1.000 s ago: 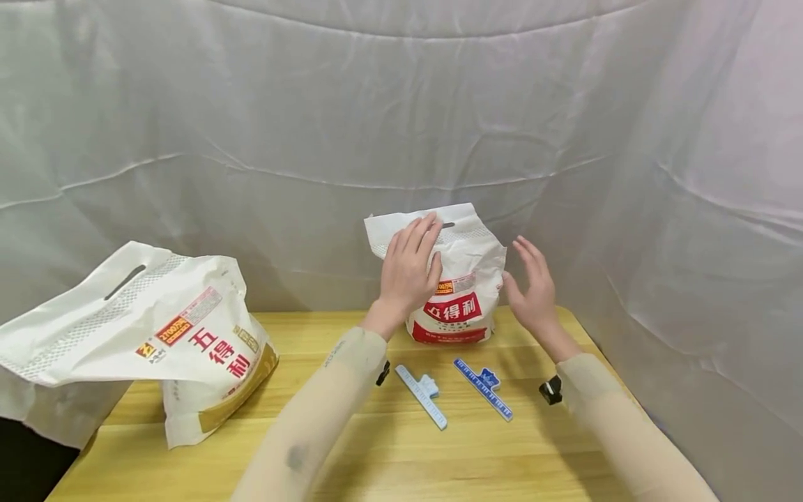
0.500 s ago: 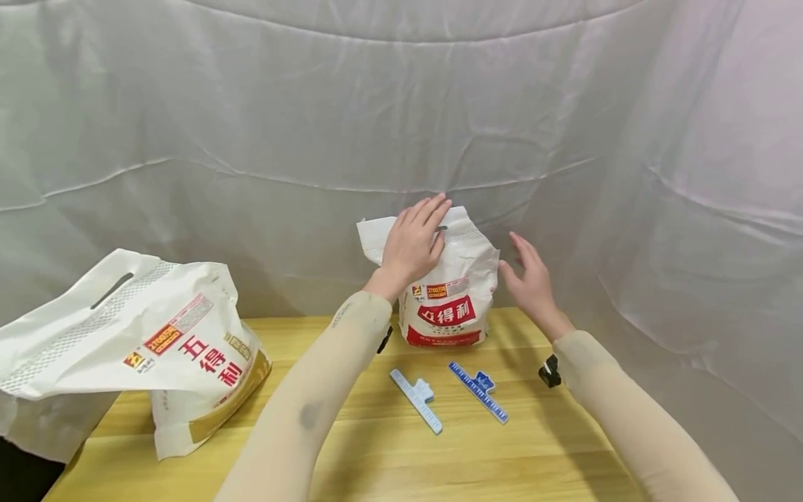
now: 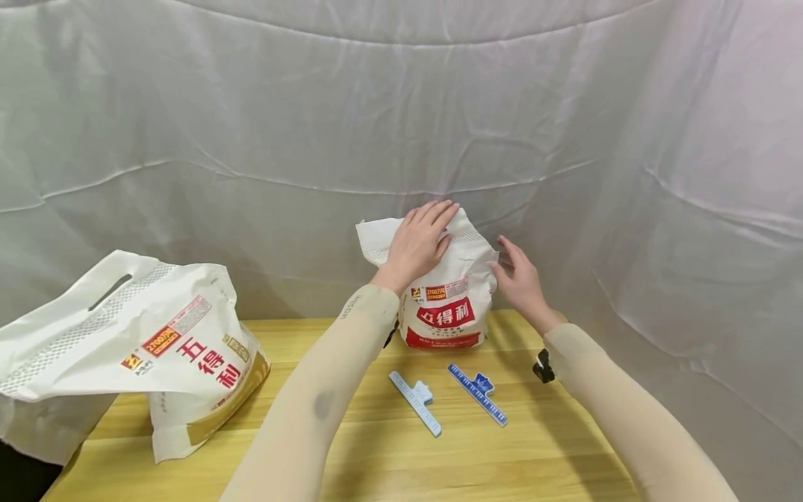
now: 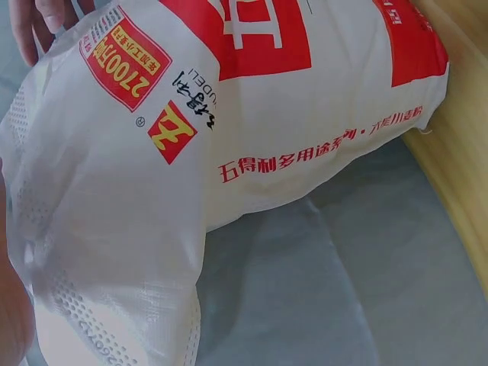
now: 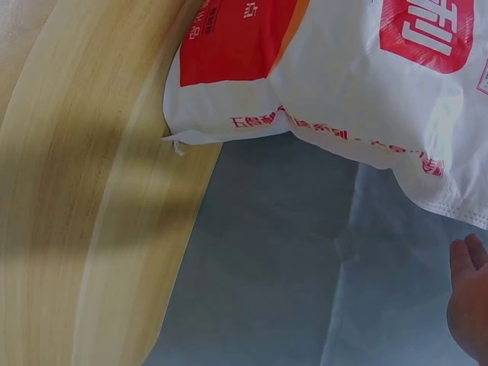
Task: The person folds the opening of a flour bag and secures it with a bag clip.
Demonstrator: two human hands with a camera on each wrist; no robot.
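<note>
A white flour bag (image 3: 448, 279) with red labels stands upright at the back of the wooden table, its top folded and slumped. My left hand (image 3: 417, 244) rests on the upper part of this bag, fingers long and nearly straight, and covers the handle slot. At the bag's right edge is my right hand (image 3: 519, 282), its fingers extended upward; the head view does not settle whether they touch. In the right wrist view, part of the right hand (image 5: 469, 301) shows just below the bag's edge, apart from it. The left wrist view has the bag (image 4: 137, 229) close up.
A second flour bag (image 3: 194, 348) with a gold base stands at the left, its handle top flopped leftward. A light blue clip (image 3: 415, 402) and a dark blue clip (image 3: 477, 394) lie on the table (image 3: 502, 460). Grey cloth (image 3: 282, 125) hangs close behind the bags.
The right hand has moved left, closer to the bag's edge. The left hand has shifted slightly over the bag's top and now covers its handle slot. The view has shifted a little.
</note>
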